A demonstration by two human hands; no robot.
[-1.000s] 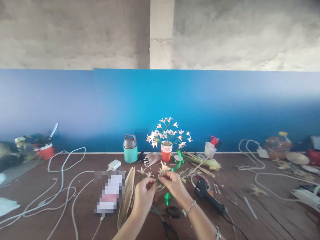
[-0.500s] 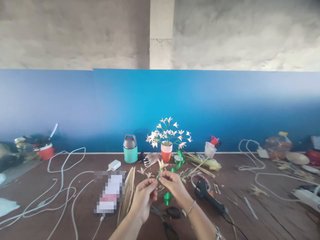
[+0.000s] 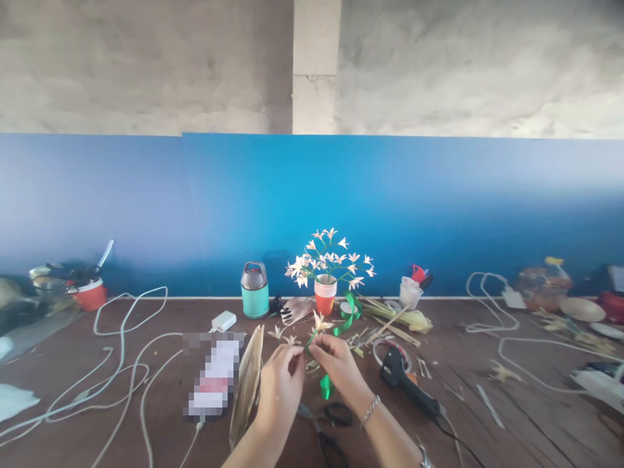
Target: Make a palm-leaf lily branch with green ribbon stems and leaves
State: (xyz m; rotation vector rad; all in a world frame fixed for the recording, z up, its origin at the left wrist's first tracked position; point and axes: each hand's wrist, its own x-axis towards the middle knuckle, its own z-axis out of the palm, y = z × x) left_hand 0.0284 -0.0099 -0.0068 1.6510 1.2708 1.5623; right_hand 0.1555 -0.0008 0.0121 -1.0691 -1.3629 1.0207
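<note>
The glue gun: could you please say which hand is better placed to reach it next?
Probably the right hand: the glue gun is nearer to it than to the left hand, though both are at the stem.

The left hand [image 3: 283, 387] is ungloved, and the wrist and the stretch of left forearm [image 3: 256, 442] in view are bare and plain. The right hand [image 3: 336, 364] is ungloved too, with a slim silver-coloured bracelet [image 3: 371, 411] around the wrist, its surface broken up like small links or beads, too fine to make out. Farther up the bare right forearm [image 3: 392, 432] sits a second shiny, silvery band [image 3: 424, 456], smoother and only partly visible.
</note>
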